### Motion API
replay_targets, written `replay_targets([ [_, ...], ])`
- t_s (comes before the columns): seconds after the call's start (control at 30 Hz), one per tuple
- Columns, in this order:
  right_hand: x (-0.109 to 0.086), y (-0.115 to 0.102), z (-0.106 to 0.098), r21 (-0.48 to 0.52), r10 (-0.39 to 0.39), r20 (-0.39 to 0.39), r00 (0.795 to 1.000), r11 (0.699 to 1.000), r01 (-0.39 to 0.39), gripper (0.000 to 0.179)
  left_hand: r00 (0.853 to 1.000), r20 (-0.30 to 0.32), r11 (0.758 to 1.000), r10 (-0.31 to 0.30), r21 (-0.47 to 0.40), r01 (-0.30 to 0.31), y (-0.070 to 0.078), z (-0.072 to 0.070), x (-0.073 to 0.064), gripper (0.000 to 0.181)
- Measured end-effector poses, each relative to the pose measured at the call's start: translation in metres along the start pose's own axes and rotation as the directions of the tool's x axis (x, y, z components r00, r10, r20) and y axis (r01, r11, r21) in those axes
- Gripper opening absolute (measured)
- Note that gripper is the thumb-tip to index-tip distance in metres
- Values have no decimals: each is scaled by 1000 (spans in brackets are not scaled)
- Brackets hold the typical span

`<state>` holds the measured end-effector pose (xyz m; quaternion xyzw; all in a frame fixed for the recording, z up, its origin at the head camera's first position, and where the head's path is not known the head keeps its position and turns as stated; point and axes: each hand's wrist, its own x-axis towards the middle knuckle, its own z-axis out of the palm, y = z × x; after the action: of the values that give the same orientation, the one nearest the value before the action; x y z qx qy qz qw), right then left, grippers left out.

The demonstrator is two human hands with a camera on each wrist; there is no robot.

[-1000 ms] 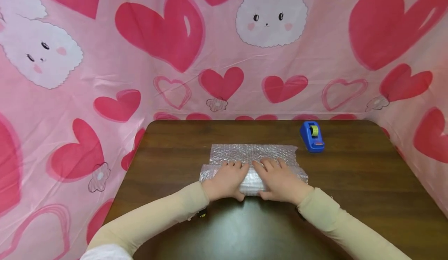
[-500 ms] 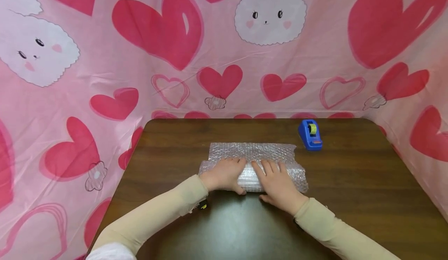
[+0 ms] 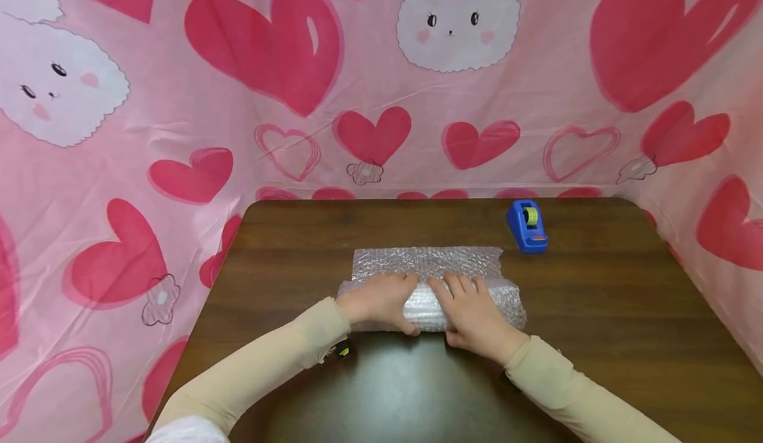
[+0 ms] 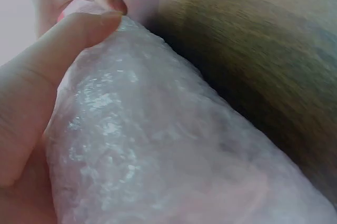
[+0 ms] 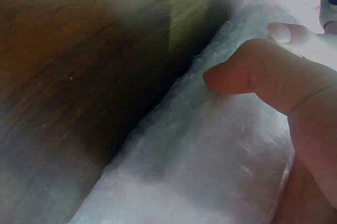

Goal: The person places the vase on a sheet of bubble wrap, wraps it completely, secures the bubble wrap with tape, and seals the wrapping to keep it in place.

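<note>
A bundle of clear bubble wrap lies crosswise at mid-table, with a flat flap of the same wrap spread out behind it. What is inside the bundle is hidden. Over its left half, my left hand grips the bundle, thumb along the near side and fingers over the top. My right hand grips the right half in the same way. In the left wrist view the thumb presses on the shiny wrap. The right wrist view has the right thumb bent against the wrap's near side.
A blue tape dispenser with a yellowish roll stands at the back right of the dark wooden table. Pink cloth with hearts and rabbits hangs behind the table and along its sides.
My left hand has turned to lie more across the bundle, its fingertips pointing further right. My right hand has shifted slightly, and more of the bundle's right end shows. The dispenser stays put.
</note>
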<state>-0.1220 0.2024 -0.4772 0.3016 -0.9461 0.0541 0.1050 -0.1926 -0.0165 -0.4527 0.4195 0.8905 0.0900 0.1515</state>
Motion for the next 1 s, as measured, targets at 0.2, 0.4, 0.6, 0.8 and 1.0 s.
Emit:
replay_targets([
  [0.2,5,2,-2,13,10,33,999,1000,-10,95,993,-82,989,-87,112,96,5,1,-8,108],
  [0.4,10,5,-4,50,25,88,996,998,-30,95,951,-301,947,-66,282,155,19,8,-20,97],
  [0.6,18,9,-9,89,30,158,987,995,-45,94,900,-437,885,6,421,198,33,18,-27,80],
  [0.8,24,16,-13,141,25,195,980,989,-53,97,894,-448,851,13,474,225,36,30,-26,100],
  [1.0,24,24,-14,156,-11,177,984,988,-17,98,889,-458,830,19,503,242,30,39,-19,113],
])
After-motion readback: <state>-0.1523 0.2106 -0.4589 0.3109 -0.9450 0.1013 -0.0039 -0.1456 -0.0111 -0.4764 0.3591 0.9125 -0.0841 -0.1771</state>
